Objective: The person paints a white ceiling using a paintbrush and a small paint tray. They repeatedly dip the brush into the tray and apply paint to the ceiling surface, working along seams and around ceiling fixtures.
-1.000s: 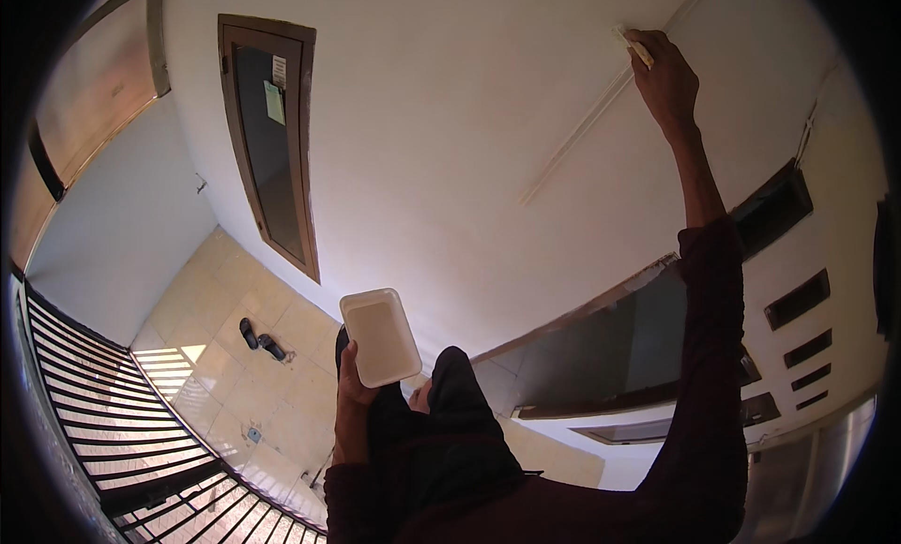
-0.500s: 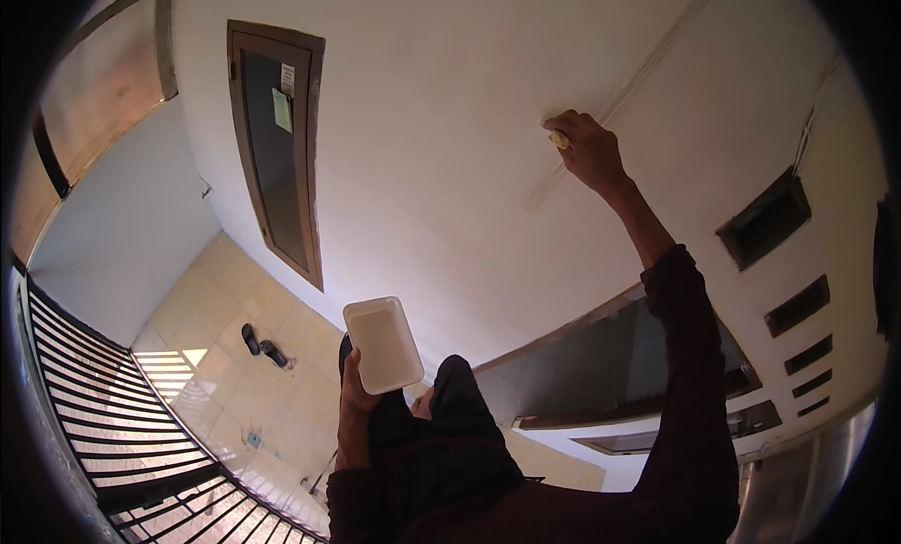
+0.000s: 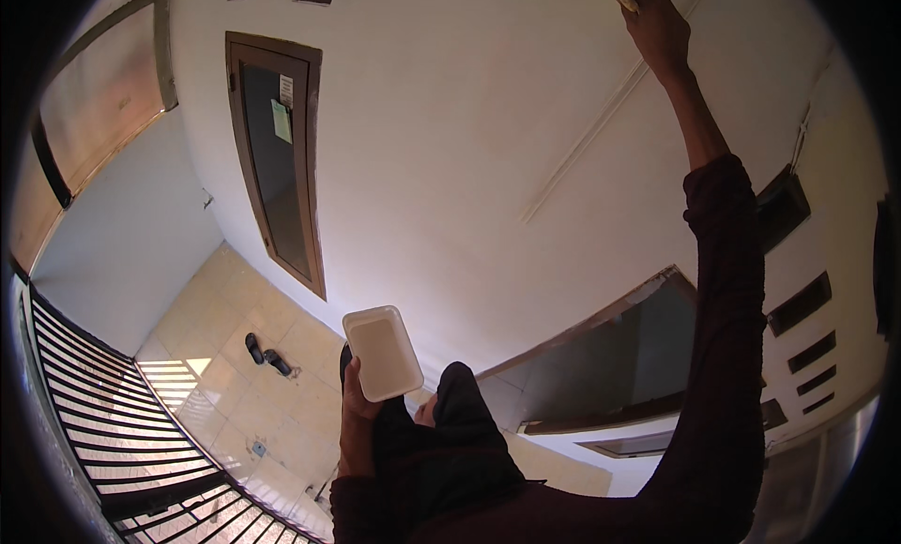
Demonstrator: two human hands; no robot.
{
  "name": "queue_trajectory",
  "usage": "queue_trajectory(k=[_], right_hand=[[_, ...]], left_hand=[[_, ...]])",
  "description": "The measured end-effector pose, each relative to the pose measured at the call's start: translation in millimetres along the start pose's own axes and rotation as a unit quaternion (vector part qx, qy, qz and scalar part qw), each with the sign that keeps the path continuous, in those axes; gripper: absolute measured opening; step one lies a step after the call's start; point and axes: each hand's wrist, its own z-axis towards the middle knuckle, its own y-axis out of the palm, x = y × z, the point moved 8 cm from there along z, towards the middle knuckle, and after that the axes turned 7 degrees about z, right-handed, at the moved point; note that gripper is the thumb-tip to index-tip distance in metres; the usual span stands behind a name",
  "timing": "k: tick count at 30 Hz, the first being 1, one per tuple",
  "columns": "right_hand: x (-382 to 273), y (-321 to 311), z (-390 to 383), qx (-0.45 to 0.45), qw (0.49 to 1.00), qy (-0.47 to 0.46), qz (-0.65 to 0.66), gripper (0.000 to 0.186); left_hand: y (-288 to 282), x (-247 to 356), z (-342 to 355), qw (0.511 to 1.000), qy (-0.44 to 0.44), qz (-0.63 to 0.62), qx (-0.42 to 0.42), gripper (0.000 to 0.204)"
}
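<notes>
My left hand (image 3: 357,398) is closed on the near left edge of a white rectangular tub (image 3: 383,354). The tub is tilted so that its inside shows, pale and smooth; whether anything lies in it I cannot tell. High up at the top edge, my right hand (image 3: 660,30) is closed round a small pale yellowish object (image 3: 626,0). Fingers and the picture's edge hide most of it, so its kind stays unclear. That hand is at the white wall (image 3: 450,159), beside a thin pale strip (image 3: 587,145) that runs slantwise over it.
A brown-framed narrow window (image 3: 277,159) is on the left of the wall, and a larger dark pane (image 3: 601,356) lies low on the right. Several dark vents (image 3: 800,303) line the right. Below are floor tiles (image 3: 235,394), black sandals (image 3: 266,354) and a barred railing (image 3: 122,403).
My right hand has moved up and to the right along the strip, still closed round the pale object. The tub in my left hand has barely shifted.
</notes>
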Motion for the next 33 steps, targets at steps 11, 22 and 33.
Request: queue_trajectory(k=[11,22,33], right_hand=[[-86,93,-114,-0.202,0.975,-0.083,-0.029,0.020],[7,91,-31,-0.177,0.964,0.158,0.117,0.027],[-55,104,-20,-0.120,0.990,-0.058,-0.053,0.029]], left_hand=[[3,0,3,1.000,-0.003,0.014,0.001,0.066],[-9,-6,7,1.000,0.002,-0.007,-0.028,0.066],[-7,-1,0,1.000,-0.002,-0.002,-0.018,0.067]])
